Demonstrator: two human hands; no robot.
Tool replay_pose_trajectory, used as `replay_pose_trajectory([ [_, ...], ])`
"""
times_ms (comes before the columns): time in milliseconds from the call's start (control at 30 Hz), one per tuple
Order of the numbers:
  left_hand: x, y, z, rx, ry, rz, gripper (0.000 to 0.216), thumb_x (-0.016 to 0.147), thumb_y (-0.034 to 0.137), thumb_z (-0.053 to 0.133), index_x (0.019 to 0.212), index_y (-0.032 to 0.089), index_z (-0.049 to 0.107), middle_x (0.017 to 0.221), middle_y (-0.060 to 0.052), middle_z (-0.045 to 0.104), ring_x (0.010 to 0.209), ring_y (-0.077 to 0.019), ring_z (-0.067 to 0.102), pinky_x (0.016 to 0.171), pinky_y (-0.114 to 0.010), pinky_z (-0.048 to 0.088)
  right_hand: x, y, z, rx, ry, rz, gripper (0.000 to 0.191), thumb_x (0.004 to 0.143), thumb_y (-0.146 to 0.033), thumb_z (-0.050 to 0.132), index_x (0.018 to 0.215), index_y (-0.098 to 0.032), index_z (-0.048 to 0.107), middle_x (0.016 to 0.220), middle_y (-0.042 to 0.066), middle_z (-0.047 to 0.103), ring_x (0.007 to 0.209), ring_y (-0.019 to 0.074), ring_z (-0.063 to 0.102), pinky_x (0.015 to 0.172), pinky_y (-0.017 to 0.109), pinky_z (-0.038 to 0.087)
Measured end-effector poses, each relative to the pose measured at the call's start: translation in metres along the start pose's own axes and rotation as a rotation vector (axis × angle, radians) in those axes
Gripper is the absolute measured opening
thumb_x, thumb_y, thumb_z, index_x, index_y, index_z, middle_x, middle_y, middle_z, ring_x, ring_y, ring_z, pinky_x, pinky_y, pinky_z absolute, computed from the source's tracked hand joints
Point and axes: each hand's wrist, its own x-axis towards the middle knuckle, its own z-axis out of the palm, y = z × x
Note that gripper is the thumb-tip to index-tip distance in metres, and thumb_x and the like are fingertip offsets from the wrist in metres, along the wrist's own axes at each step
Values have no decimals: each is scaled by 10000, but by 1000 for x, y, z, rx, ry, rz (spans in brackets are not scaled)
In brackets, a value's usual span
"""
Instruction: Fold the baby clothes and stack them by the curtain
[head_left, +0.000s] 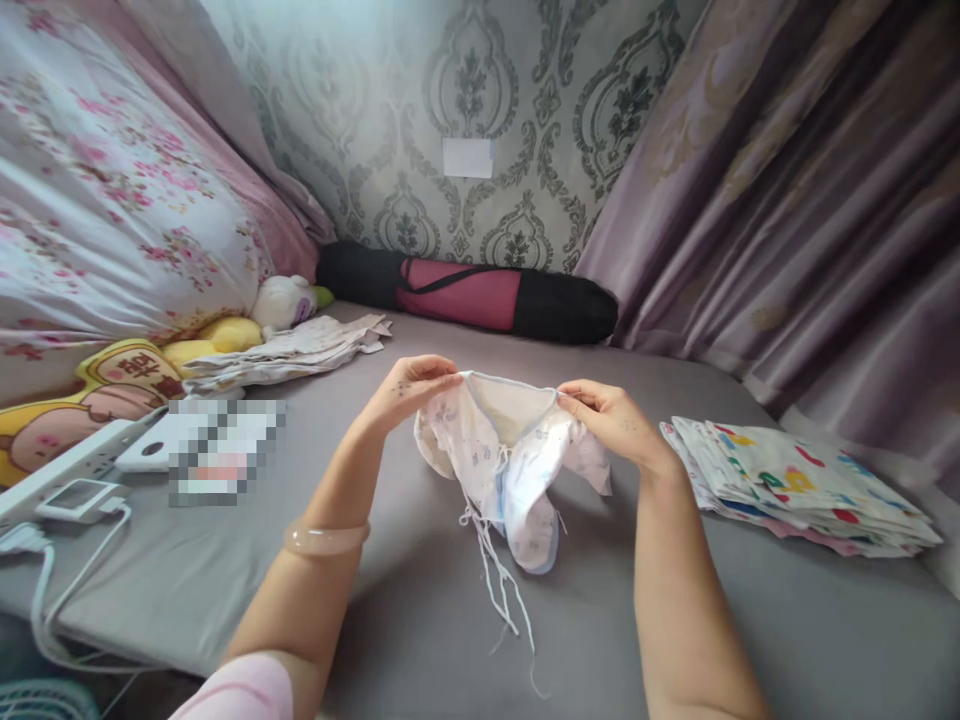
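A small white baby garment (510,465) with blue trim and long tie strings hangs between both hands above the grey bed sheet (420,610). My left hand (409,388) pinches its upper left edge, fingers closed on the cloth. My right hand (611,415) pinches the upper right edge in the same way. The strings dangle down onto the sheet. A pale bangle (326,538) sits on my left wrist.
A stack of folded colourful cloths (795,485) lies at the right. Folded pale clothes (289,350) and plush toys (225,335) lie at the left by a floral pillow (112,200). A black and pink bag (480,290) rests along the wall. A power strip (67,470), a charger and cables sit at the left edge.
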Motion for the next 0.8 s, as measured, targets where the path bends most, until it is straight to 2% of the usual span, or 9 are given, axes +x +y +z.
replay_pose_trajectory([
  [100,11,14,2,54,124,105,332,741,466,714,830,150,664,637,21,548,543,-86,461,489,-195,340,7,-12,-4,-60,44,-52,397,830,-557,625,940,-186,711,887,52,732,804,207,652,701,291,480],
  [200,19,40,0,243,270,279,283,807,436,641,843,155,658,635,22,534,550,-90,451,494,-196,331,15,-30,-11,-173,173,-150,424,854,-578,582,936,-186,723,889,56,735,821,222,652,721,304,475],
  [300,18,70,-5,577,409,502,262,899,389,532,932,174,678,804,-25,622,701,-116,543,613,-200,396,18,-48,-18,-340,338,-237,426,897,-574,529,988,-208,727,910,57,738,846,237,658,742,315,464],
  [367,13,88,-11,774,438,618,279,930,383,492,997,193,686,910,-47,644,786,-124,580,661,-200,407,17,-58,-22,-449,423,-259,413,917,-568,504,1040,-239,721,947,61,741,885,252,663,755,323,462],
  [500,2,114,-29,889,260,665,293,915,420,517,1002,211,702,897,-43,656,759,-123,597,626,-196,410,4,-78,-31,-525,465,-271,401,909,-577,520,1052,-262,722,952,63,737,914,258,666,742,318,463],
  [567,-2,123,-39,774,134,572,311,887,456,550,965,199,708,804,-29,653,670,-115,569,567,-198,406,-6,-89,-36,-418,365,-262,435,871,-615,556,1003,-243,737,892,58,734,840,236,667,694,306,471],
  [700,-6,128,-54,589,-155,317,370,825,525,603,897,185,730,671,-9,635,562,-110,535,488,-207,400,-16,-103,-44,-139,-19,-171,520,776,-677,622,952,-205,751,807,57,728,713,207,654,592,295,483],
  [767,-5,123,-55,678,-199,312,366,823,522,597,857,187,740,686,-13,651,591,-118,558,513,-209,421,-14,-104,-44,-150,-53,-155,495,759,-661,647,902,-200,757,792,57,725,715,204,650,579,283,474],
  [800,-3,120,-53,738,-148,351,361,830,513,587,852,187,740,718,-19,664,624,-124,571,536,-210,432,-12,-102,-44,-180,-22,-161,474,762,-649,652,873,-200,757,786,54,722,721,201,648,579,275,467],
])
